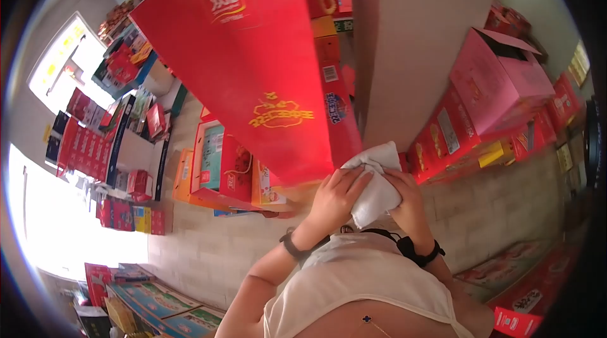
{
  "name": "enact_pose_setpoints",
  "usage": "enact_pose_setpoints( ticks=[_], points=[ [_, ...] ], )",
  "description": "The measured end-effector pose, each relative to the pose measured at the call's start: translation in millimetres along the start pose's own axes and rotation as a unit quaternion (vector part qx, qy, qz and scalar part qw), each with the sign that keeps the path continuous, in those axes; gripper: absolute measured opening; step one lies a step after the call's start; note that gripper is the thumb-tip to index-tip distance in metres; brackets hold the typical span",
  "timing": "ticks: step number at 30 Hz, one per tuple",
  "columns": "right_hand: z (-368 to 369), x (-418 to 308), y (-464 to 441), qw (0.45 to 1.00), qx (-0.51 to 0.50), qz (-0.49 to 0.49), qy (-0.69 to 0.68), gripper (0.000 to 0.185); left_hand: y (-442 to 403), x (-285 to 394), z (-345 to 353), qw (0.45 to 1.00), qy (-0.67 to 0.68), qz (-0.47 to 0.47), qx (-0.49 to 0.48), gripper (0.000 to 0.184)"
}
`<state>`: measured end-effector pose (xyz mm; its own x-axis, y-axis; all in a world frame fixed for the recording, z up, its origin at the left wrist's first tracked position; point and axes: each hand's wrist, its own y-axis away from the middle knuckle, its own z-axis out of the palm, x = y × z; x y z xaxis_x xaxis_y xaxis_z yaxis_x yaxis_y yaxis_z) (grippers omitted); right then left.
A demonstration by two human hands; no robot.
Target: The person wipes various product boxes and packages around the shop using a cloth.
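A folded white cloth (379, 193) is held between my two hands in front of my chest. My left hand (341, 191) grips its left side, fingers bent over the fabric. On the other side, my right hand (408, 198) is closed around the cloth's right edge. Just beyond the hands stands a large red box (253, 72) with gold lettering and a logo; its lower corner is close to my left fingers. I cannot tell whether the cloth touches the box.
A grey pillar (417, 41) rises ahead to the right. Beside it, a pink carton (502, 79) sits on stacked red boxes (446, 139). More gift boxes (227, 161) stand at the left on the tiled floor (196, 243). Flat cartons (158, 303) lie at the lower left.
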<state>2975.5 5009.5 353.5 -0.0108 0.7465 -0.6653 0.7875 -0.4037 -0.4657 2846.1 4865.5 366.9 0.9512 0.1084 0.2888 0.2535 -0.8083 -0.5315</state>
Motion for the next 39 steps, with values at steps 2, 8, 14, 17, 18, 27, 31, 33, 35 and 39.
enact_pose_setpoints(
  ticks=[2,8,14,17,18,27,31,33,35,39],
  points=[
    [-0.4,3.9,1.7,1.000,0.009,0.016,-0.016,0.052,-8.8,4.8,3.9,1.000,-0.004,0.000,0.000,0.054],
    [-5.6,11.5,-13.8,0.998,-0.028,-0.040,-0.040,0.056,-2.6,28.0,-7.4,0.998,-0.029,-0.059,0.003,0.053],
    [-1.5,3.7,-49.0,0.980,-0.127,-0.149,-0.025,0.050,25.9,23.4,-7.2,0.996,-0.015,-0.089,-0.026,0.064],
    [5.5,13.0,-73.3,0.971,-0.158,-0.170,-0.065,0.045,20.9,27.0,-2.1,0.995,-0.039,-0.095,-0.006,0.065],
    [6.9,19.3,-80.3,0.965,-0.172,-0.175,-0.093,0.042,16.9,28.3,-2.2,0.994,-0.031,-0.102,-0.008,0.067],
    [39.2,58.5,-126.5,0.934,-0.164,-0.128,-0.289,0.032,-22.5,22.3,19.4,0.988,-0.029,-0.153,0.006,0.071],
    [44.9,56.9,-151.0,0.939,-0.117,-0.111,-0.304,0.029,-45.9,-7.7,51.9,0.984,-0.066,-0.157,0.050,0.075],
    [57.8,74.6,-163.1,0.916,-0.127,-0.052,-0.378,0.023,-58.6,-9.2,58.3,0.971,-0.122,-0.192,0.070,0.073],
    [61.6,78.5,-171.4,0.900,-0.110,-0.080,-0.415,0.022,-65.0,-12.7,64.4,0.968,-0.132,-0.197,0.081,0.072],
    [75.1,105.4,-164.4,0.924,-0.121,-0.018,-0.363,0.022,-51.7,-20.2,71.4,0.973,-0.128,-0.166,0.100,0.071]
  ],
)
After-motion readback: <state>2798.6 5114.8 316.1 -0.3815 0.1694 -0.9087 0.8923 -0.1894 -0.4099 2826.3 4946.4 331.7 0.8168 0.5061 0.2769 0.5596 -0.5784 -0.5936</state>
